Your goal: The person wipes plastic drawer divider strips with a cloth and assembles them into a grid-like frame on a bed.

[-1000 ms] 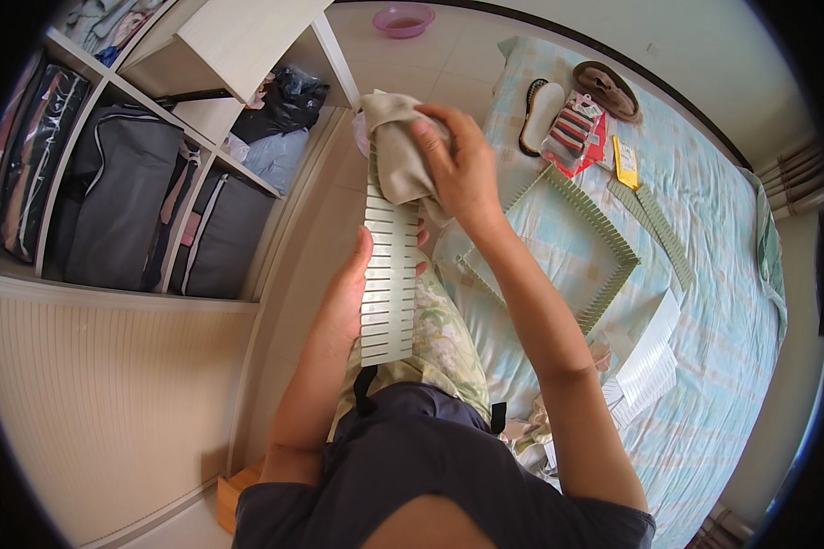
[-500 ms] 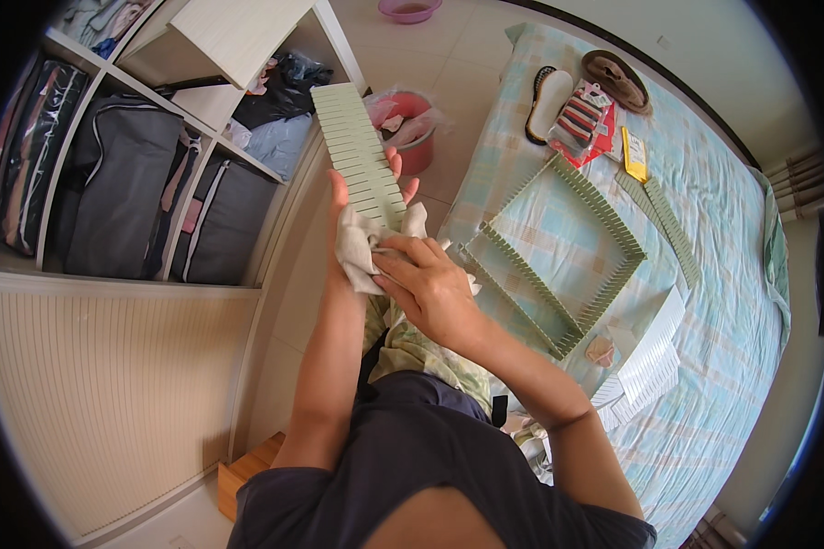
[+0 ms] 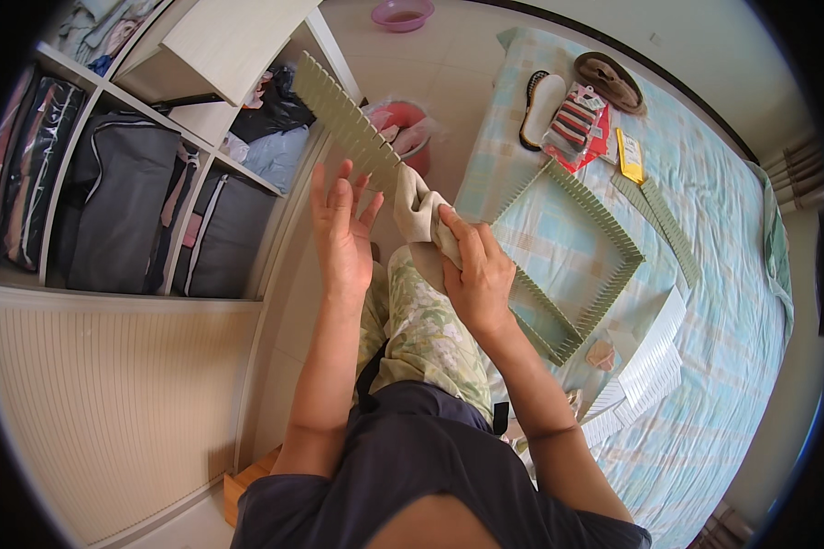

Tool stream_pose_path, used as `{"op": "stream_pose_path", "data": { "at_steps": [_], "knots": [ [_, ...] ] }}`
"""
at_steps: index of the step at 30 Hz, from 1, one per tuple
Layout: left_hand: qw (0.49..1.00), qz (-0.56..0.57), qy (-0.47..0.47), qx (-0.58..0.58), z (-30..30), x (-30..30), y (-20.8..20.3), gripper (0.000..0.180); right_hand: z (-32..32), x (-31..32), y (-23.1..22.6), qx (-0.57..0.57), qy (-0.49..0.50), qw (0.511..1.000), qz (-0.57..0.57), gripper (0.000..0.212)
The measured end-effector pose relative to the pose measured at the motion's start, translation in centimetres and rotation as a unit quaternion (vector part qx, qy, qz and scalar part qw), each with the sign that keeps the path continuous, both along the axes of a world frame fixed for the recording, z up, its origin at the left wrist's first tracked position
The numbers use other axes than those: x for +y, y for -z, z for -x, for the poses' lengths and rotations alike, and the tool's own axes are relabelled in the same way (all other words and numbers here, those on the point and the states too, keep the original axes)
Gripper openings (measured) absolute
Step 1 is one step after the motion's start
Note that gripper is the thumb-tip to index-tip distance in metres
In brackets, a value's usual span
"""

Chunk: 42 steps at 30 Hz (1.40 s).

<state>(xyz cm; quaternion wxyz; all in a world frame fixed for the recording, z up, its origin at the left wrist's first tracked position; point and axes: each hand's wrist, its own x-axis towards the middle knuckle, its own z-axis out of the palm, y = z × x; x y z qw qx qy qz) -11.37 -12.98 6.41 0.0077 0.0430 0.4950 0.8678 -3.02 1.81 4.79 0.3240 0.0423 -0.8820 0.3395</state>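
A long pale green slotted drawer divider strip [image 3: 346, 121] is held up in the air, tilted with its far end toward the shelves. My right hand [image 3: 479, 273] grips its near end through a beige cloth [image 3: 415, 207] folded around it. My left hand [image 3: 342, 240] is open, palm up and fingers spread, just beside the strip's lower edge and apart from the cloth. On the bed, more slotted strips are joined into a green frame [image 3: 627, 240]; two loose green strips [image 3: 676, 238] lie to its right.
The checked bed [image 3: 737, 366] also bears white slotted strips [image 3: 639, 371], slippers [image 3: 546, 108], packaged striped goods [image 3: 572, 123], a yellow packet [image 3: 630, 156] and a brown furry item [image 3: 611, 80]. Shelves with grey storage bags [image 3: 124, 201] stand left. A red bin [image 3: 414, 156] and pink basin [image 3: 401, 14] are on the floor.
My left hand has let go of the strip and opened beside it. My right hand, with the cloth, has moved up and right, and the strip has turned edge-on.
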Motion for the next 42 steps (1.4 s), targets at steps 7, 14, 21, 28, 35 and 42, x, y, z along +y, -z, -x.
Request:
{"op": "stream_pose_path", "data": {
  "at_steps": [7, 14, 21, 28, 35, 42],
  "knots": [
    [0.995, -0.035, 0.0, -0.089, 1.0, 0.5, -1.1, 0.069, -2.4, -0.7, -0.3, 0.09, -0.11, 0.973, -0.183, 0.052],
    [0.992, -0.111, 0.045, 0.032, 1.5, -0.9, -1.9, 0.062, -2.9, 3.0, -2.1, -0.138, -0.139, 0.924, 0.327, 0.03],
    [0.957, -0.257, 0.134, 0.015, -0.4, 3.8, -0.8, 0.078, 2.6, -4.4, -2.0, -0.046, -0.062, 0.993, 0.086, 0.047],
    [0.968, -0.188, 0.161, 0.046, -0.9, 3.4, -1.1, 0.078, 4.0, -4.2, -2.2, -0.037, 0.003, 0.988, 0.149, 0.033],
    [0.987, -0.046, 0.151, 0.003, -1.3, 2.4, 0.7, 0.067, 7.1, 1.0, -3.3, 0.023, -0.009, 0.934, 0.357, 0.038],
    [0.977, 0.143, 0.144, -0.07, -4.2, 1.7, 2.3, 0.058, 8.4, -1.6, -5.2, -0.023, -0.015, 0.983, 0.181, 0.057]
  ]
}}
